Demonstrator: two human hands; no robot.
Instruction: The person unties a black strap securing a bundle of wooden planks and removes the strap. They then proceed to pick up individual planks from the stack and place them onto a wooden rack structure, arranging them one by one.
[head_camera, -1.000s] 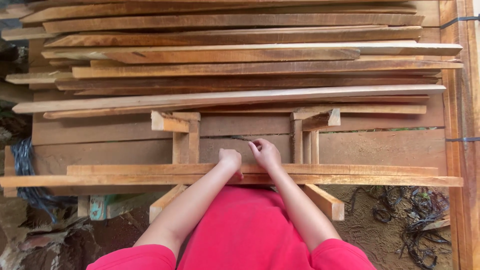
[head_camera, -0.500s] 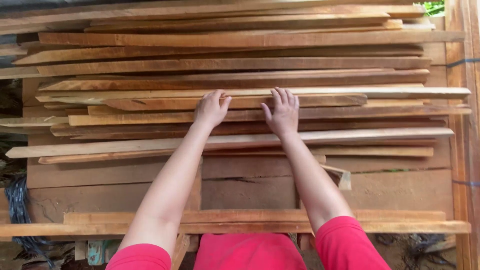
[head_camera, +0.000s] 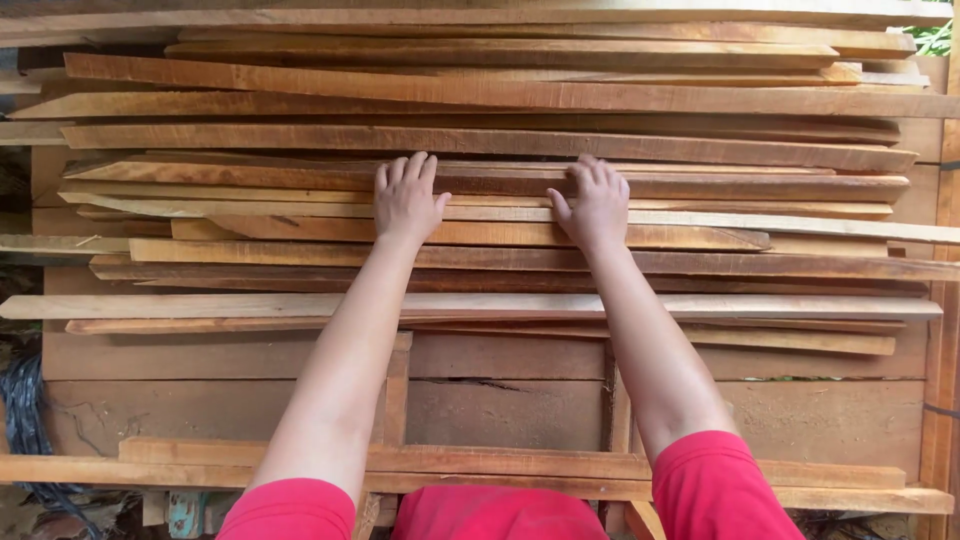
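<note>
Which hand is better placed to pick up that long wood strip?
Probably neither alone. The left hand and right hand both lie flat on the long thin reddish-brown wooden slats, level with each other.

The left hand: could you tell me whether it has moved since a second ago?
Yes. The left hand has gone from the near wooden frame up onto the stacked planks, resting flat.

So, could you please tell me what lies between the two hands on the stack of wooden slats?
In the head view, only bare slats run between the left hand and the right hand; nothing else lies on that stretch.
</note>
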